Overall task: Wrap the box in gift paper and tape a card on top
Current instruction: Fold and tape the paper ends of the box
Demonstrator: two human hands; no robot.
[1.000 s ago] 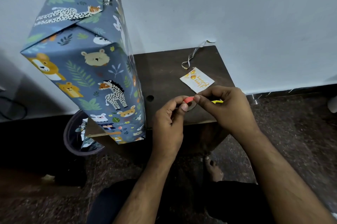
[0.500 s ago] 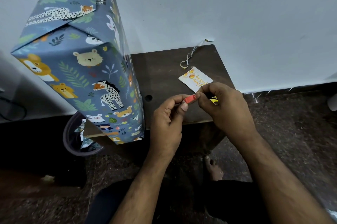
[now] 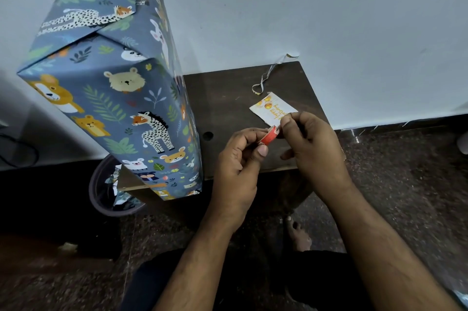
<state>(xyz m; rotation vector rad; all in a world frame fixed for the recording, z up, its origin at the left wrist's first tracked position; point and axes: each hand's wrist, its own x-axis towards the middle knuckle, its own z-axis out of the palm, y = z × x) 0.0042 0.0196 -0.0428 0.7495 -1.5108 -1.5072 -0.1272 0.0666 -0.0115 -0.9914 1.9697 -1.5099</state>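
Note:
A tall box (image 3: 111, 88) wrapped in blue animal-print paper stands upright on the left end of a dark wooden table (image 3: 228, 98). A small white birthday card (image 3: 268, 108) lies flat on the table's right part, with a thin ribbon (image 3: 266, 78) behind it. My left hand (image 3: 240, 159) grips a small red tape roll (image 3: 269, 134) just in front of the card. My right hand (image 3: 311, 143) pinches at the roll's right edge; whether it holds a tape end is not visible.
A dark round bin (image 3: 106, 191) with paper scraps sits on the floor under the table's left corner. A white wall stands right behind the table. My bare foot (image 3: 298, 234) rests on the speckled floor below the table's front edge.
Both hands have drifted slightly toward the card. The yellow item seen under my right hand earlier is hidden now. The box and card have not moved.

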